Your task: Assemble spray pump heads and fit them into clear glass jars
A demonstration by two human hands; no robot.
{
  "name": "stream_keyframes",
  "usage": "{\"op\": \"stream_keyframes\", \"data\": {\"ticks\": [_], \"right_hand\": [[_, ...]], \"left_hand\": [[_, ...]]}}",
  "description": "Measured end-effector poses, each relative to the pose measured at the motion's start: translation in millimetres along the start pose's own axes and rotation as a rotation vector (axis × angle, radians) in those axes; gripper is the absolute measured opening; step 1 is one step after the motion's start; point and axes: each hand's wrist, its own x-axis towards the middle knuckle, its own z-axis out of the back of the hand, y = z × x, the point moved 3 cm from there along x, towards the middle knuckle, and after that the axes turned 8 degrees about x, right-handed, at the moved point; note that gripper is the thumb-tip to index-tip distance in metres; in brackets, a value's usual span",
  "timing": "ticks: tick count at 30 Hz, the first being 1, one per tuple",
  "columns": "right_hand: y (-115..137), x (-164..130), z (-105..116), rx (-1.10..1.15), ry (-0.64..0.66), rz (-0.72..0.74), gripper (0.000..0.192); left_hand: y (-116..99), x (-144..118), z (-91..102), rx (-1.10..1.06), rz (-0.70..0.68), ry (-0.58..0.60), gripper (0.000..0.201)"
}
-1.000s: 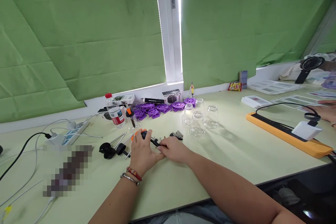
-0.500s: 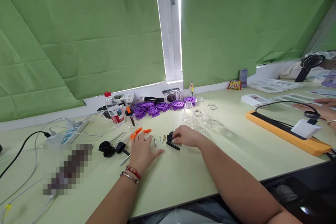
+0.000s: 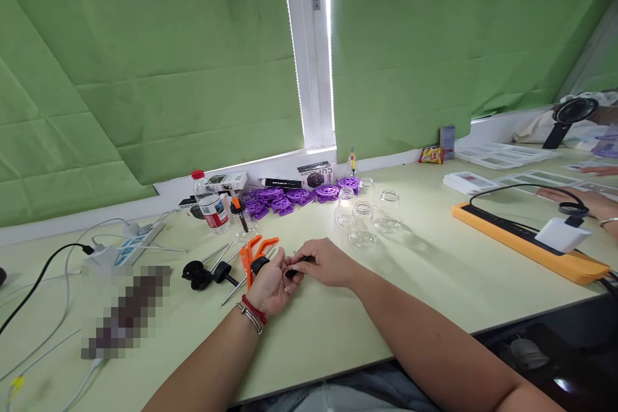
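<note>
My left hand (image 3: 274, 286) is turned palm up over the table, its fingers closed around one end of a small black part (image 3: 292, 273). From the right, my right hand (image 3: 326, 262) pinches the same black part near its other end. Fingers hide much of the piece, so its exact kind is unclear. Just beyond my left hand lie orange plastic hook-shaped pieces (image 3: 248, 257) and a black round knob (image 3: 259, 264). Further left are a black cap on a metal rod (image 3: 223, 272) and a pair of black round parts (image 3: 197, 275).
Clear glass jars (image 3: 363, 225) stand beyond my right hand. Purple plastic discs (image 3: 297, 196) lie along the wall beside a red-capped bottle (image 3: 211, 203). An orange power strip (image 3: 526, 244) is at right, near another person's hand (image 3: 579, 199). Cables cross the left side.
My left hand has turned palm up and closed. My right hand has picked up black material from the table and brought it left to my left hand.
</note>
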Motion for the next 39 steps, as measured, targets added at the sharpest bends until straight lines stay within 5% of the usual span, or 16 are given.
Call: {"op": "stream_keyframes", "data": {"ticks": [15, 22, 29, 35, 39], "right_hand": [[-31, 10, 8, 0.022, -0.232, -0.181, 0.032], [-46, 13, 18, 0.069, -0.333, -0.25, 0.039], [-42, 9, 50, 0.012, -0.617, -0.22, 0.03], [-42, 3, 54, -0.062, -0.36, -0.475, 0.026], [-38, 1, 42, -0.072, -0.19, -0.517, 0.024]], "left_hand": [[5, -1, -1.5, 0.056, -0.013, 0.046, 0.017], [2, -3, -0.4, 0.138, -0.15, 0.11, 0.009], [0, -5, -0.3, 0.183, -0.185, 0.096, 0.018], [1, -7, -1.8, 0.178, -0.182, 0.09, 0.016], [1, -8, -1.7, 0.164, -0.188, 0.101, 0.016]]}}
